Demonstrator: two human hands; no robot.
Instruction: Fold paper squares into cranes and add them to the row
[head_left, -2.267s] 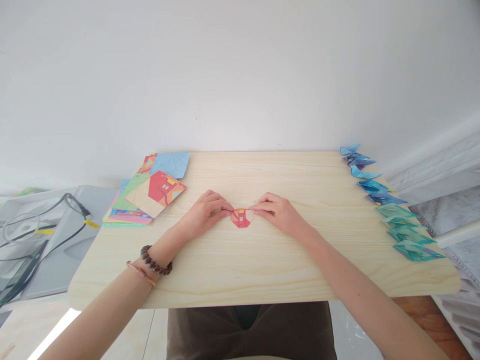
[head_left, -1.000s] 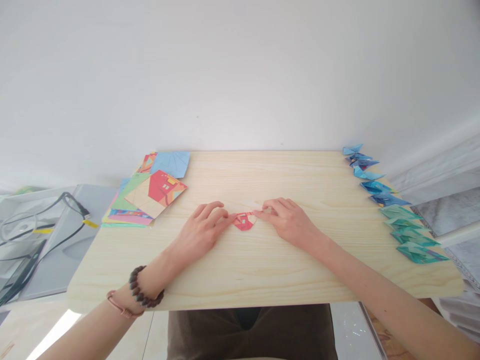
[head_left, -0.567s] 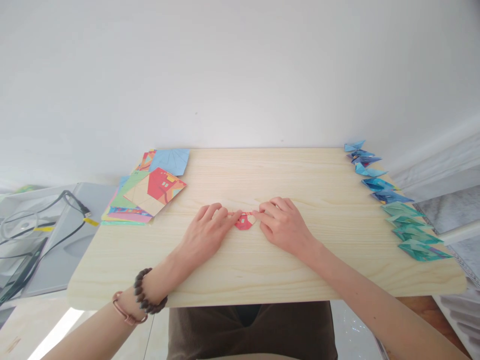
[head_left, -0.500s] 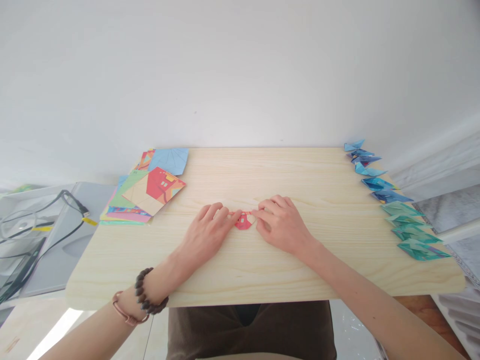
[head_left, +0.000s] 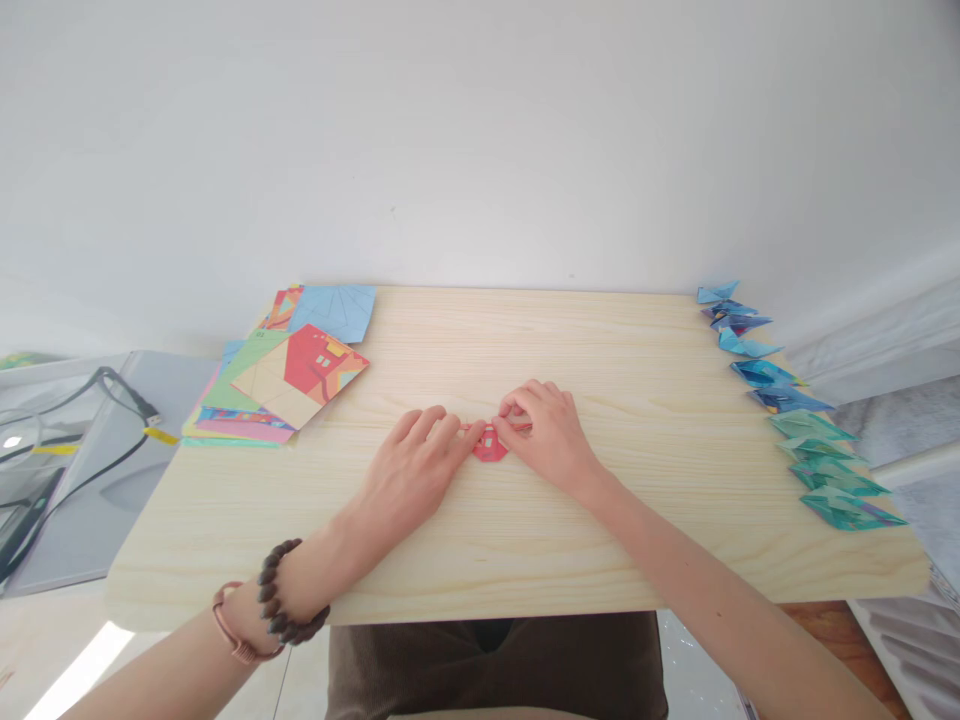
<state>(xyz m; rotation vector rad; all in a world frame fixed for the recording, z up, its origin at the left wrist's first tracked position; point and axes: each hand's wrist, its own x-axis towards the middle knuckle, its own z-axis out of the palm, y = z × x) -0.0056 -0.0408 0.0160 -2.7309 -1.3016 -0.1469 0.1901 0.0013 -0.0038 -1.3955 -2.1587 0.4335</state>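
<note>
A: Near the middle of the worktop [head_left: 480, 560], you're working on a small red paper [head_left: 491, 450], and it's lying right between your hands!

B: Your right hand [head_left: 544, 435] is pinching its right side, thumb and forefinger closing on the edge. Your left hand [head_left: 409, 468] is pressing a fingertip on the upper left; whether those fingers are grasping or merely pressing, I can't tell.

A: So what are you risking here?

B: Slipping, I'd say. If your left fingers are bearing too lightly while your right ones are tugging, the paper could be twisting and creasing crooked. Squeezing too hard could be tearing a layer.

A: And how is it looking?

B: Bright red, showing pale window-like marks, its lower outline narrowing to a blunt edge. A slim reddish strip [head_left: 520, 428] is poking out by your right fingers, which are hiding part of the top.

A: Loose sheets [head_left: 300, 375] are lying off to your left, folded blue and green papers [head_left: 791, 400] are lining your right, both well apart from your hands.
</note>
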